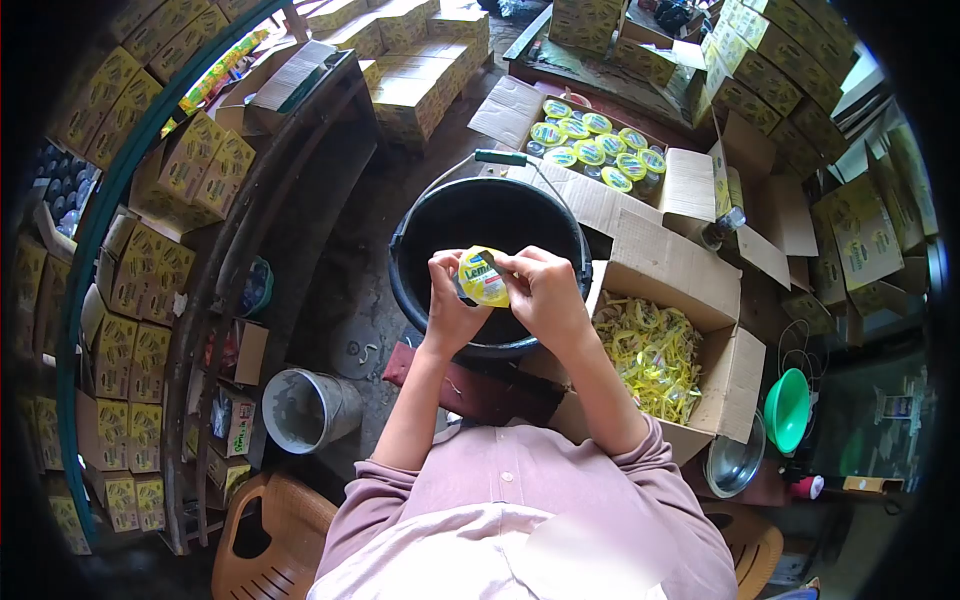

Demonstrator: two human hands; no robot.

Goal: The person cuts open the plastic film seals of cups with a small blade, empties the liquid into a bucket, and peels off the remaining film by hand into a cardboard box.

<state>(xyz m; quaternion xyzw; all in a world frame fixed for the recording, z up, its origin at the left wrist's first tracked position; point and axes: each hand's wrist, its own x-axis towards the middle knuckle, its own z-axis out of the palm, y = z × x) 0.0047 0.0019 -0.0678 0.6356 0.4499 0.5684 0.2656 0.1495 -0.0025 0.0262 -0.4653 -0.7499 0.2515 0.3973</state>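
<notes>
Over a large black bucket [415, 215] with a wire handle, my left hand [452, 305] is closed round the left side of a yellow-labelled cup [482, 280]. My right hand [540, 290] pinches at the cup's upper right edge, with a small dark object [492, 259] between it and the label; what that object is I cannot make out. Behind the bucket stands an open carton [505, 112] of cups with yellow lids [590, 152]. To the right, another open carton [680, 265] holds a heap of yellow strips [650, 365].
A grey bucket [305, 410] stands at the left near an orange chair [275, 530]. Stacked yellow cartons [130, 360] fill the left shelves. At the right are a green bowl [788, 410], a metal bowl [733, 465] and a small bottle [725, 228].
</notes>
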